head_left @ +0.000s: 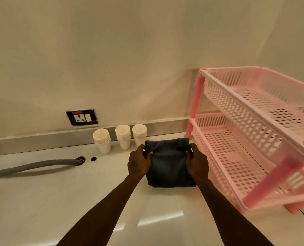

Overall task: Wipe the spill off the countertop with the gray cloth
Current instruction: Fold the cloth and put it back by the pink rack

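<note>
A dark gray cloth (pixel 169 166), folded into a thick square, lies on the pale countertop (pixel 58 201) near the back wall. My left hand (pixel 138 161) grips its left edge and my right hand (pixel 197 163) grips its right edge, thumbs on top of the fabric. The far flap of the cloth is lifted and folded over between the hands. No spill shows on the counter around the cloth; whatever lies under the cloth is hidden.
Three stacks of white paper cups (pixel 122 136) stand just behind the cloth. A pink two-tier plastic rack (pixel 254 139) stands close on the right. A gray hose (pixel 32 166) enters a counter hole at left; a wall socket (pixel 82 117) is above.
</note>
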Tool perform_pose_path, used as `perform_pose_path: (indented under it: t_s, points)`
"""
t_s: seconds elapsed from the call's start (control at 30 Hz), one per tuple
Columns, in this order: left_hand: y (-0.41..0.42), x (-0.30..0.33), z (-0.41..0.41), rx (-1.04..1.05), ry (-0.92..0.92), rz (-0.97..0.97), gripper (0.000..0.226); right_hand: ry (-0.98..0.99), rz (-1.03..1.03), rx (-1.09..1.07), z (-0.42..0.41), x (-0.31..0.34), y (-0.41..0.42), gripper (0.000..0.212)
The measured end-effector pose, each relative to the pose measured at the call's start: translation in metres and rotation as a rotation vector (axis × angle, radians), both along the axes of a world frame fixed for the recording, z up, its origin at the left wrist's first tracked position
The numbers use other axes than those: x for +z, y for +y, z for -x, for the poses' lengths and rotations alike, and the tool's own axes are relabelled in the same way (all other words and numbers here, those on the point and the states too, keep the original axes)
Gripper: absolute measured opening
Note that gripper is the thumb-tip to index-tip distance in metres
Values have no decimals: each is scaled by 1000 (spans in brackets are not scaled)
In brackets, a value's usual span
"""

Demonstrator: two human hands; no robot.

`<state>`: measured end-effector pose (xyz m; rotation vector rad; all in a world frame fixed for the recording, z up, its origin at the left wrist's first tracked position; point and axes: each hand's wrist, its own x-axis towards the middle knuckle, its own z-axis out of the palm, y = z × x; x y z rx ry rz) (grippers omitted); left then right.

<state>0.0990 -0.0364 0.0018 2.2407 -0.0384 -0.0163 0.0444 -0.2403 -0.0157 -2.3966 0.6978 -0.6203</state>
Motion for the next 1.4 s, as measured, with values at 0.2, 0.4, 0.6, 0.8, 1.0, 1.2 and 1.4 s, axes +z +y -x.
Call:
perform_pose_path:
  t_s: [0.2,0.4,0.6,0.8,1.0,1.2,1.4]
  points:
    - [-26,-32,-62,28,79,-7,45,72,-157,62,-72,-28,-26,21]
    - [-45,-53,-88,-35,57,68,39,76,-213,80,-105,-45,-46,26]
    - [-60,-70,-71,7,-24,23,60,208,-43,64,-111,-39,-48,55]
    - [-57,-76,-73,-18,-72,13,39,133,-193,213,-114,-42,-50,34]
    - [-60,-82,-71,-148,-108,-346,44,339,68,356,-125,-56,-54,51]
    - [-73,-92,-73,-345,-221,-522,57,338,351,470,-115,-77,-38,55]
    - [-69,-105,-83,-437,-8,-640,66,507,296,532,-102,-99,-38,63]
